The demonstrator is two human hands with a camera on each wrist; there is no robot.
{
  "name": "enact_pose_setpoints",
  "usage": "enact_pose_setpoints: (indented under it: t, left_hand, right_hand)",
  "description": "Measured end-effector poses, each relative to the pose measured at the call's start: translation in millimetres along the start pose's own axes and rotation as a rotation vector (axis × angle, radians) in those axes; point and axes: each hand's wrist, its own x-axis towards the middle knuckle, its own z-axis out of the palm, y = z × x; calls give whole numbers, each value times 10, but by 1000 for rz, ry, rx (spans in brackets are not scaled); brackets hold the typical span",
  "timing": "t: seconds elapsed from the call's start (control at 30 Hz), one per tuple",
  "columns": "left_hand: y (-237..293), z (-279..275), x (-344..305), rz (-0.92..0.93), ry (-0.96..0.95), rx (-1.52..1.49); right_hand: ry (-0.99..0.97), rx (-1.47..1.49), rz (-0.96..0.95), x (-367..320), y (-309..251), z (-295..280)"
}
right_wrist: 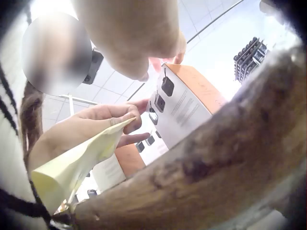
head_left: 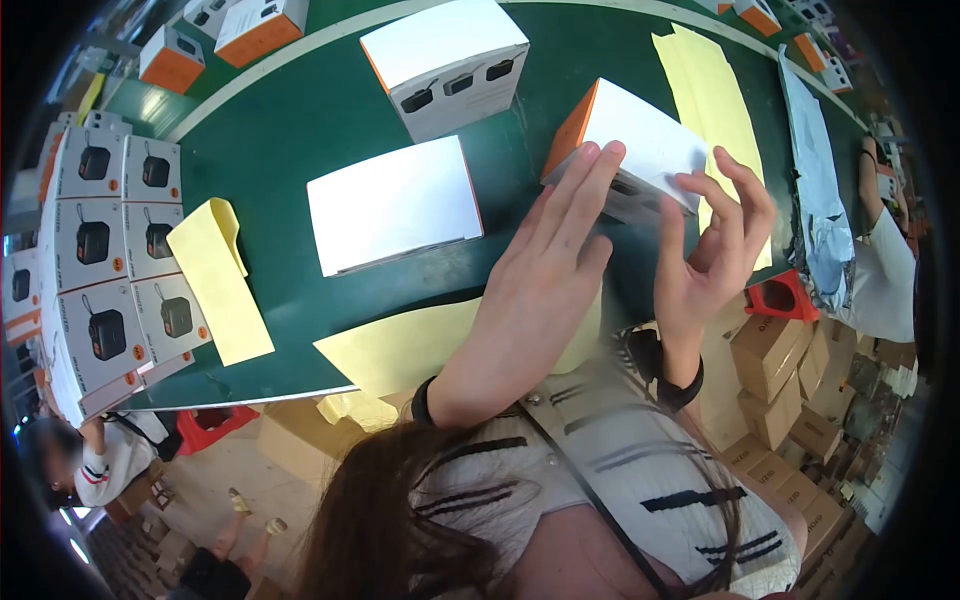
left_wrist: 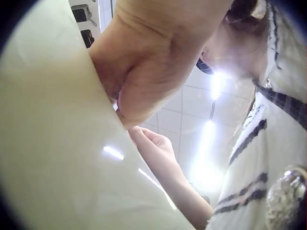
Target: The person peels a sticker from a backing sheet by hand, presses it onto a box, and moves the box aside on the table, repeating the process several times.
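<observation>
A white carton with an orange side (head_left: 640, 125) and printed black gadgets is between both hands, on the green table. The left hand (head_left: 545, 255) lays straight fingers over its near left edge. Its thumb pinches the edge of a glossy yellow bag (right_wrist: 81, 165), which spreads below the hand toward the table's front edge. The same bag (left_wrist: 48, 124) fills much of the left wrist view. At the carton's right corner, the right hand (head_left: 725, 230) grips with thumb and index finger, other fingers raised. Part of the carton's near face is hidden by the left fingers.
Two more white cartons, one lying near (head_left: 395, 205) and one farther back (head_left: 450, 60), are on the table. Stacked gadget cartons (head_left: 95, 235) stand at left beside a folded yellow bag (head_left: 220, 280). Another yellow bag (head_left: 710, 90) and a grey bag (head_left: 820, 200) lie at right.
</observation>
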Motion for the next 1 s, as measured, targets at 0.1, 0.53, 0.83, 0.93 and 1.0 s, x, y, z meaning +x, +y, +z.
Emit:
enact_pose_setpoints:
  t: [0.1, 0.53, 0.83, 0.93, 1.0]
  left_hand:
    - [13, 8, -3, 16, -2, 43]
    - [59, 8, 13, 16, 55, 97]
    - [51, 29, 12, 32, 68, 110]
    - [66, 21, 11, 22, 64, 104]
    - [80, 14, 11, 22, 64, 101]
  right_hand:
    - [-9, 46, -22, -19, 37, 7]
    - [13, 46, -124, -36, -84, 69]
    - [29, 3, -91, -27, -56, 107]
    - [32, -2, -56, -29, -61, 118]
    - [36, -5, -26, -26, -35, 123]
